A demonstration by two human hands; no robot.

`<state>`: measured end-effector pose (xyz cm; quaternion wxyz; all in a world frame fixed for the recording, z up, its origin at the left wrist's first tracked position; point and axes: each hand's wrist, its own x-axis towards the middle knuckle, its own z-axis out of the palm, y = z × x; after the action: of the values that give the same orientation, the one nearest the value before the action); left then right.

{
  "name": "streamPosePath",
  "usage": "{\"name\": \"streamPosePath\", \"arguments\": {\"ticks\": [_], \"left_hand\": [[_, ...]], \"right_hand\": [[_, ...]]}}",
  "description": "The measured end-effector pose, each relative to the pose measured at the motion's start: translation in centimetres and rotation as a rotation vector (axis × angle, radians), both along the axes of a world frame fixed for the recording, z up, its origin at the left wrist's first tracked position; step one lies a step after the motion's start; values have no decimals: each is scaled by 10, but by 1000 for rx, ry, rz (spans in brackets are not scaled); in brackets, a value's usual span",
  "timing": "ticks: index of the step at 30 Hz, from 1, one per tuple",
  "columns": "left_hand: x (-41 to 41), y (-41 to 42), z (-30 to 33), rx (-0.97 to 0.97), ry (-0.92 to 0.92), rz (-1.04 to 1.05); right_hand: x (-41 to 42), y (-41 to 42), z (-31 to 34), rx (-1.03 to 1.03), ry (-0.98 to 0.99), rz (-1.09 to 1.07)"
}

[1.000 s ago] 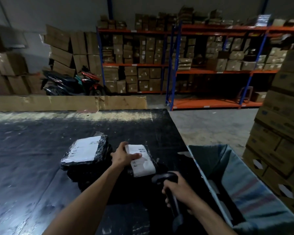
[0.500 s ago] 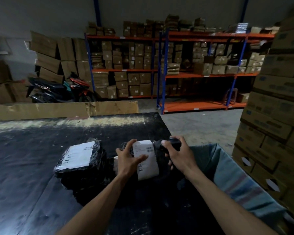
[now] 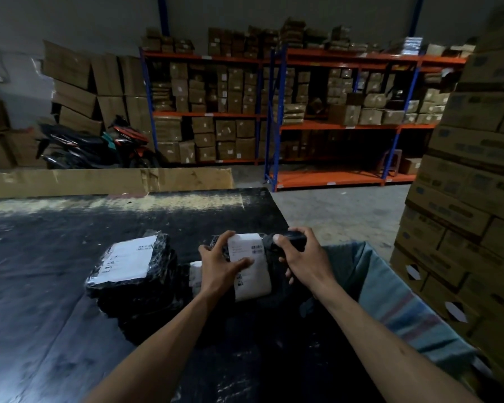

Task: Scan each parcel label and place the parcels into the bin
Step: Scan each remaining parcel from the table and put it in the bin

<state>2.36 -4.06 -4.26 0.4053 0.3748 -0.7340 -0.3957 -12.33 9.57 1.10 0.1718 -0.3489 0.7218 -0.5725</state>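
Observation:
I hold a black-wrapped parcel with a white label just above the black table, near its right edge. My left hand grips its left side, thumb on the label. My right hand is closed around a black scanner and rests against the parcel's right side. A stack of black parcels with a white label on top lies to the left. Another labelled parcel peeks out under my left hand. The grey-blue bin sack stands open to the right of the table.
Stacked cardboard cartons rise close on the right, beside the sack. A flat cardboard sheet lines the table's far edge. Behind it are a parked motorbike and orange-and-blue shelves full of boxes.
My right hand rose with the scanner from near my body to the parcel's right side. My left hand lifted the parcel off the table; both hands now meet on it.

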Motion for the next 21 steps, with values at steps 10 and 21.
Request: {"name": "streamPosePath", "arguments": {"ticks": [10,21], "left_hand": [[14,-20,5,104,121,238],[14,-12,-18,163,175,107]], "right_hand": [[29,20,-92,382,-7,11],[33,30,-126,680,124,111]]}}
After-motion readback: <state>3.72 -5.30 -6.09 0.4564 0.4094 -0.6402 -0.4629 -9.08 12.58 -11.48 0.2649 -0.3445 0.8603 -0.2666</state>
